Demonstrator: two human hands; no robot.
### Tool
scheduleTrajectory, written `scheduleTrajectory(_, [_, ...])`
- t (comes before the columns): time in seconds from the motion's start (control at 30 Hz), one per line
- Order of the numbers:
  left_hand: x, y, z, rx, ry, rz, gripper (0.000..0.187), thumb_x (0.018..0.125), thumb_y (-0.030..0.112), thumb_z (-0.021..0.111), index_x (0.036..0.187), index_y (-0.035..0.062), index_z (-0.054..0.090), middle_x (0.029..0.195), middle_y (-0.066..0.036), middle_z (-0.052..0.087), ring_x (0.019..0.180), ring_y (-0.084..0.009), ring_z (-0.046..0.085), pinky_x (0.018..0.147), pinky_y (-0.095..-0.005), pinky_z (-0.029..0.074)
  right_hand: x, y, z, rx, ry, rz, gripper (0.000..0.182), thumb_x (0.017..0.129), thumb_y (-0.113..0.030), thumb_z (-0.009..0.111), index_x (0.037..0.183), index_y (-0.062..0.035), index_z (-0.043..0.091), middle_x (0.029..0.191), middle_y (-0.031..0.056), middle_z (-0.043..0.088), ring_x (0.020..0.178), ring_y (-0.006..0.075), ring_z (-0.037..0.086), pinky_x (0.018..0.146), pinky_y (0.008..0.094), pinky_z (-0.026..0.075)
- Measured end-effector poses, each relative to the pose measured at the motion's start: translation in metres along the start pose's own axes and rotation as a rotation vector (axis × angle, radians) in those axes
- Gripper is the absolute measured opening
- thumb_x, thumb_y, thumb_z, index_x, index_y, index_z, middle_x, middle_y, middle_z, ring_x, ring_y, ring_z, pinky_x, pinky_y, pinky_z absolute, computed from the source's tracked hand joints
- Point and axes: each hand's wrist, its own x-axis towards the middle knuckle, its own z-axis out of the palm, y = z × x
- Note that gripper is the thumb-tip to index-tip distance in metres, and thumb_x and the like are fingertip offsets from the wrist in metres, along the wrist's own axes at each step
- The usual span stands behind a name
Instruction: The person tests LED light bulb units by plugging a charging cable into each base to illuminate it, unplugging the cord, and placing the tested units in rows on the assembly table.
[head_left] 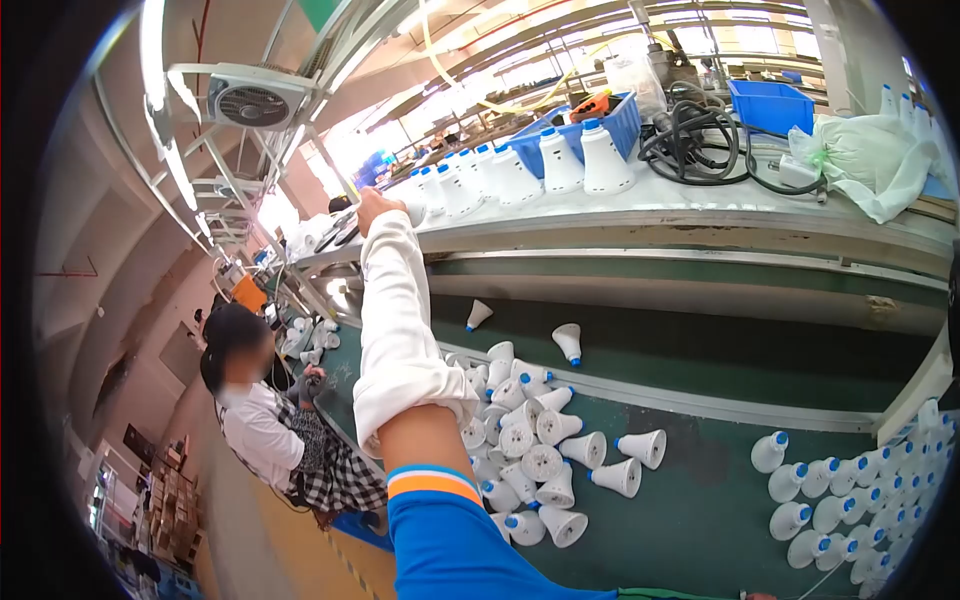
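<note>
My left hand (376,208) reaches far out to the upper shelf, its fingers closed around a white cone-shaped part (414,212) that the hand partly hides. Beside it on the shelf stands a row of white cones with blue tips (606,160). Below, many similar cones (541,462) lie in a loose heap on the green surface (690,500), right of my white-sleeved forearm. Only a sliver of my right hand (757,597) shows at the bottom edge, so its fingers and anything in them are hidden.
A co-worker (262,420) sits at the left near more white cones. Upright cones (848,508) stand in rows at the lower right. The shelf (690,205) also bears blue bins (771,107), a coiled black cable (690,145) and a pale plastic bag (872,155).
</note>
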Motion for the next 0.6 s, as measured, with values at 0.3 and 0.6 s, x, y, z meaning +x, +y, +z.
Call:
scheduleTrajectory(0.3, [0.02, -0.018, 0.085, -0.38, 0.149, -0.232, 0.07, 0.058, 0.021, 0.083, 0.119, 0.0103, 0.051, 0.107, -0.017, 0.064, 0.103, -0.0317, 0.061, 0.09, -0.0378, 0.047, 0.011, -0.003, 0.002, -0.081, 0.004, -0.045, 0.029, 0.064, -0.008, 0.066, 0.09, -0.0041, 0.053, 0.079, 0.0109, 0.052, 0.065, 0.0285, 0.051, 0.057, 0.0394, 0.04])
scheduleTrajectory(0.6, [0.022, -0.02, 0.101, -0.04, -0.063, -0.103, 0.077, 0.064, 0.032, 0.076, 0.126, -0.004, 0.048, 0.12, -0.024, 0.057, 0.115, -0.0389, 0.053, 0.101, -0.0391, 0.04, 0.014, -0.007, 0.001, -0.13, 0.006, -0.07, 0.03, 0.062, -0.008, 0.066, 0.089, -0.0064, 0.052, 0.078, 0.0104, 0.052, 0.066, 0.0294, 0.05, 0.057, 0.0411, 0.038])
